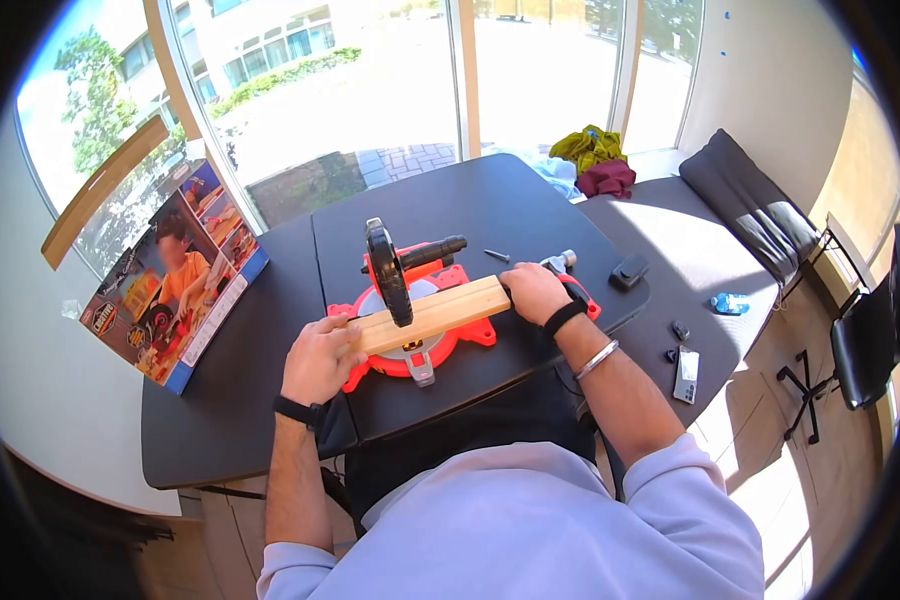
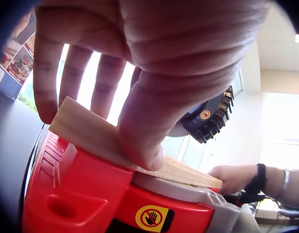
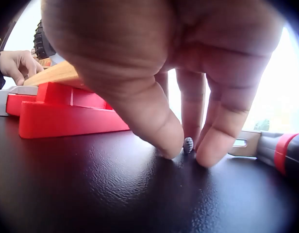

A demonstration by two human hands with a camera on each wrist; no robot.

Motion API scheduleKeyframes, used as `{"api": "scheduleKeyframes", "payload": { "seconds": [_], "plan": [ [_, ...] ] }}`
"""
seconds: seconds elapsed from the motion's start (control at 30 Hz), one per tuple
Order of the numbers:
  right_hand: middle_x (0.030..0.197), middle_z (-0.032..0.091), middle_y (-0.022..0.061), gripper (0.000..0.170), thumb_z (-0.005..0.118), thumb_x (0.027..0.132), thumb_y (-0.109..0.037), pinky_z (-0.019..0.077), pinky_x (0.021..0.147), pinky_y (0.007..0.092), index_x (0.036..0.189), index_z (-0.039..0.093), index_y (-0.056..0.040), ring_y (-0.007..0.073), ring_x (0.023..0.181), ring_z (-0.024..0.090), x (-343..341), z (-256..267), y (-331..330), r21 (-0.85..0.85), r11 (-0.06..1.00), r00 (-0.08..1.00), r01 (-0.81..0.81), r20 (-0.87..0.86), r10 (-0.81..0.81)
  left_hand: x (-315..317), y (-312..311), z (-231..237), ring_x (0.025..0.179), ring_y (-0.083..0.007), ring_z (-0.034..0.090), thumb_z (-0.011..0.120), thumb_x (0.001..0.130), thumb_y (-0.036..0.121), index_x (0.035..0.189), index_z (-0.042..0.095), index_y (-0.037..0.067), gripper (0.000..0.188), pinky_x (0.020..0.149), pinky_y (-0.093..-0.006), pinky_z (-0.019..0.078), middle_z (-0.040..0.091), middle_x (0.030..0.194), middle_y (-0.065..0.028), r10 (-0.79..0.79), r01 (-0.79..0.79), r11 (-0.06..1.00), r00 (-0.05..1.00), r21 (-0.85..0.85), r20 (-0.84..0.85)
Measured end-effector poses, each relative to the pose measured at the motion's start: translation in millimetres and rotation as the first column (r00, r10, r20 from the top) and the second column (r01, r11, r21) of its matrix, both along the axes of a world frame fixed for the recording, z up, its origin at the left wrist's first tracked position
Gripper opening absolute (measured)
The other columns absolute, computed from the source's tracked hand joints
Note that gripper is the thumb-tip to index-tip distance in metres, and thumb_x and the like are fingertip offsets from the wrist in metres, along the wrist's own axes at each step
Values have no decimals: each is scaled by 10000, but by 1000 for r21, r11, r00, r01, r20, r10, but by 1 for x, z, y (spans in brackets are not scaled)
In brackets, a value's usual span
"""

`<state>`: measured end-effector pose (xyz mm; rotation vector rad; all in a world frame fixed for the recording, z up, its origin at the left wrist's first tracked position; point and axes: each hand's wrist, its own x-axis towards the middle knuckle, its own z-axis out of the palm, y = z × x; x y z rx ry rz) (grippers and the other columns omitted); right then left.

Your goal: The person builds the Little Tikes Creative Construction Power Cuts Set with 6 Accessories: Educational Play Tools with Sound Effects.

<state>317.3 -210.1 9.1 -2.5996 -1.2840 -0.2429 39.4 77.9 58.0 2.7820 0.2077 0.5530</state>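
A pale wooden board [image 1: 440, 312] lies across a red and grey toy saw [image 1: 475, 330], under its black round blade guard [image 1: 388, 275]. My left hand [image 1: 318, 362] grips the board's left end; in the left wrist view the thumb of that hand [image 2: 154, 53] presses on the near side of the wood [image 2: 86, 127], its fingers beyond. Past the board's right end is my right hand [image 1: 535, 295]. Down at the tabletop, the right hand's [image 3: 164, 53] thumb and fingertips pinch a small grey ribbed piece [image 3: 189, 144], mostly hidden between them.
A dark screw-like piece [image 1: 497, 255] and a hammer [image 1: 562, 262] lie behind the right hand, with a black case [image 1: 628, 272] farther right. A picture box [image 1: 175, 285] stands at left. On the side bench are a phone [image 1: 686, 375], a blue bottle [image 1: 730, 303] and clothes [image 1: 605, 178].
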Motion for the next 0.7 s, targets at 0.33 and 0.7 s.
{"api": "scheduleKeyframes", "payload": {
  "seconds": [0.33, 0.7],
  "plan": [
    [968, 688, 188, 78, 660, 895, 11, 579, 867, 482, 934, 713, -32, 390, 948, 700, -29, 41, -22, 274, 960, 998, 54, -35, -47, 2, -2, 0, 1168, -370, 688, 921, 775, 164, 1162, 804, 74, 413, 1016, -456, 565, 731, 1294, -150, -14, 15, 1000, 1000, -28, 15],
    [898, 699, 193, 97, 671, 885, 45, 569, 806, 470, 969, 700, 6, 416, 886, 700, -49, 67, 2, 438, 873, 954, -216, -96, 284, 2, -4, -3, 1149, -364, 695, 932, 767, 144, 1143, 809, 79, 401, 1012, -457, 572, 738, 1261, -134, -13, 12, 1000, 999, 6, 50]
  ]
}}
